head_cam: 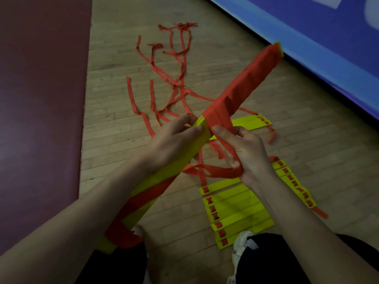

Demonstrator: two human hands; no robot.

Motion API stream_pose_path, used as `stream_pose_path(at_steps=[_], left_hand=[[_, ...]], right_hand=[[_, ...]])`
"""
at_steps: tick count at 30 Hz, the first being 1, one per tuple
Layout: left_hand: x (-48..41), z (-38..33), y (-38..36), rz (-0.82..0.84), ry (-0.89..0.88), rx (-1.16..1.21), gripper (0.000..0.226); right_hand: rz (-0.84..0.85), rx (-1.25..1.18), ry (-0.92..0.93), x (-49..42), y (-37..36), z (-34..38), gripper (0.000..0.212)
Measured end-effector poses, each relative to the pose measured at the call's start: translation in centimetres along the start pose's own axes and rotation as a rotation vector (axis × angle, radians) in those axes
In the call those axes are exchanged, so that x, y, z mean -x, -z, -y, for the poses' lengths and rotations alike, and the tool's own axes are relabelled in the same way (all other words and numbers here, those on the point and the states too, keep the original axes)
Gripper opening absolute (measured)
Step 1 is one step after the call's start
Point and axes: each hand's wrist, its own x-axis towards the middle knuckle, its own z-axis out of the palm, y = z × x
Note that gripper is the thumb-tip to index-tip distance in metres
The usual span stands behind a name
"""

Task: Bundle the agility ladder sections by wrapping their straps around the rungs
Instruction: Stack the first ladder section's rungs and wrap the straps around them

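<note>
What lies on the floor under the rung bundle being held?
Loose red straps and flat yellow rungs lie on the wooden floor below the bundle. How they connect beneath it, the left hand and the right hand is hidden.

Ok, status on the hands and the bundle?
Left hand grips yellow rung stack. Right hand holds red fabric strap, far half wrapped. Loose straps tangled on floor.

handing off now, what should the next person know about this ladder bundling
Left hand grips the rung bundle mid-length, off the floor.
Right hand holds the strap at the wrap's edge.
Done: far half wrapped; a few turns at the near end.
Left: cover the bare yellow middle, then bundle the stack on the floor; loose straps lie beyond.
</note>
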Motion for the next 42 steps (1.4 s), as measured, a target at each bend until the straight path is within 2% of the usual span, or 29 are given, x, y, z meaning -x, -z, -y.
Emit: stream_pose_path(at_steps=[1,3,5,7,11,13,14,15,17,18,21,24,26,30,35,39,42], left_hand=[[0.1,-0.2,0.1,0.033,0.026,0.121,0.028],[0.4,-0.6,0.2,0.109,0.041,0.283,0.037],[0.6,-0.9,0.3,0.172,0.022,0.39,0.038],[0.9,-1.1,0.2,0.209,0.015,0.465,0.039],[1.1,-1.1,-0.5,0.284,0.034,0.509,0.035],[1.0,-1.1,-0.6,0.323,0.054,0.497,0.032],[0.9,-1.0,-0.4,0.34,0.067,0.482,0.031],[0.8,-0.9,-0.2,0.356,0.079,0.459,0.032],[0.7,-1.0,0.2,0.359,0.103,0.364,0.037],[0.6,-1.0,0.2,0.347,0.114,0.29,0.04],[0.6,-0.7,-0.3,0.305,0.129,0.09,0.045],[0.1,0.5,-0.7,0.225,0.047,-0.213,0.057],[-0.2,1.2,-0.9,0.137,0.0,-0.359,0.057],[-0.1,2.2,-1.5,0.034,-0.206,-0.742,0.054],[0.3,2.4,-2.4,-0.06,-0.29,-1.014,0.061],[0.2,2.2,-2.5,-0.065,-0.21,-1.017,0.04],[-0.1,2.4,-2.1,-0.068,-0.148,-0.964,0.039]], right_hand=[[0.021,-0.022,-0.013,0.0,0.0,0.1,0.054],[0.099,-0.087,-0.025,0.1,0.1,0.3,0.044],[0.181,-0.153,-0.013,0.2,0.3,0.6,0.032],[0.254,-0.193,0.012,0.4,0.3,0.8,0.033],[0.386,-0.246,0.02,0.6,0.6,1.1,0.048],[0.397,-0.258,0.023,0.7,0.7,1.3,0.066],[0.381,-0.256,0.033,0.7,0.7,1.2,0.063],[0.351,-0.254,0.052,0.7,0.7,1.0,0.05],[0.258,-0.24,0.084,0.5,0.6,0.5,0.023],[0.205,-0.225,0.097,0.4,0.6,0.3,0.022],[0.034,-0.161,0.126,0.0,0.5,0.3,0.034],[-0.116,-0.128,0.137,-0.5,0.5,0.6,0.037],[-0.17,-0.121,0.146,-0.5,0.5,0.5,0.039],[-0.224,-0.142,0.11,-0.7,0.4,0.3,0.039],[-0.213,-0.147,0.047,-1.0,0.4,0.1,0.035],[-0.148,-0.128,0.021,-1.1,0.4,-0.4,0.025],[-0.154,-0.18,0.013,-1.1,0.4,-1.2,0.043]])
